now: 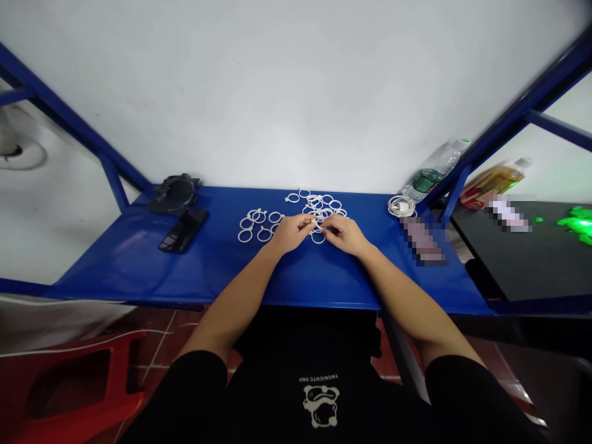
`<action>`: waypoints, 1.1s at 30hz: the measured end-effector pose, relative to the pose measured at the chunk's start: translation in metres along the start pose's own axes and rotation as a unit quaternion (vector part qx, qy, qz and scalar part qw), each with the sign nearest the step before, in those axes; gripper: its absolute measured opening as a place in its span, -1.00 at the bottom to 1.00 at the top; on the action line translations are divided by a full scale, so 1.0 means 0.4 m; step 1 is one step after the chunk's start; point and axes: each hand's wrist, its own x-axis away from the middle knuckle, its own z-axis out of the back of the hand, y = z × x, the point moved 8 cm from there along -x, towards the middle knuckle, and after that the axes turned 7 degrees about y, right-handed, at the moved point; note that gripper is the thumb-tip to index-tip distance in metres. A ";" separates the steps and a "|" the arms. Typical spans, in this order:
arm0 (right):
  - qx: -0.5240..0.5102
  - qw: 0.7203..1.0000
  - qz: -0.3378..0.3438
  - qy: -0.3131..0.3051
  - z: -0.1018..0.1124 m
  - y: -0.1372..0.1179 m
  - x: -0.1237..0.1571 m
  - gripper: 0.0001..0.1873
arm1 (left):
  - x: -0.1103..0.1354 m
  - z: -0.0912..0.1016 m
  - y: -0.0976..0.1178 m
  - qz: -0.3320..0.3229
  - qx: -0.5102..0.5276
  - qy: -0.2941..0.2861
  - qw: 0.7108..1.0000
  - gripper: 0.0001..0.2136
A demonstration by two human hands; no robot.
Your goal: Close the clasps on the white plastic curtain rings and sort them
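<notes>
My left hand (293, 233) and my right hand (346, 235) meet over the blue tabletop, fingers pinched. Between their fingertips is a white curtain ring (319, 226) with a small eyelet, gripped from both sides. Just below it another white ring (318, 241) lies on the table. Beyond the hands spreads a loose pile of similar rings (327, 199), several of them overlapping. To the left of my left hand lies a group of several more rings (245, 235), partly hidden by that hand.
At the left are a black phone (184, 230) and a dark crumpled bag (173, 193). On the right stand a coiled white cable (401, 207), a clear bottle (435, 172) and a blurred-out flat object (423, 241). Blue frame posts (113, 176) flank the table (208, 271). A red stool (118, 376) is below.
</notes>
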 end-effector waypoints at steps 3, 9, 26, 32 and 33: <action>-0.008 1.000 -0.008 0.007 -0.001 0.000 0.002 -0.82 | -0.004 0.007 0.010 -0.030 -0.013 0.021 0.999 -0.87; -0.007 0.999 -0.022 0.027 0.001 0.005 0.004 -0.75 | 0.005 0.002 0.045 -0.102 -0.029 0.025 0.994 -0.88; -0.012 0.997 -0.065 0.043 0.003 0.046 0.003 -0.81 | 0.018 0.082 0.104 -0.200 -0.098 0.173 0.959 -0.89; -0.009 0.999 -0.040 -0.034 -0.033 0.031 0.004 -0.80 | 0.002 0.101 0.051 -0.120 -0.086 0.179 0.973 -0.91; -0.010 0.998 -0.039 -0.040 -0.035 0.030 0.003 -0.80 | -0.002 0.105 0.039 -0.098 -0.088 0.181 0.974 -0.93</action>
